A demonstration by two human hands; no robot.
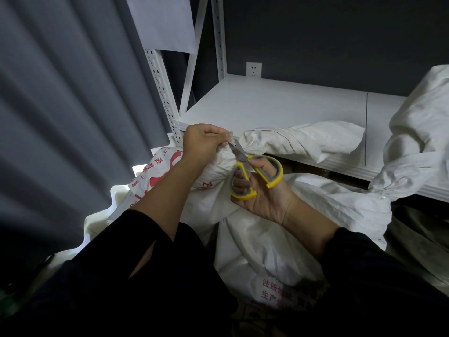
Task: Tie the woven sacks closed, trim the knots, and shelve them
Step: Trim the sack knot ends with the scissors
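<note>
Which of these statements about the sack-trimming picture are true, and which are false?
1. The right hand holds the scissors. True.
2. The scissors' handles are red. False: they are yellow and grey.
3. The left hand pinches at the sack's neck. True.
4. The blades point back toward the person. False: they point away, up toward the left hand.
5. The shelf is white. True.
</note>
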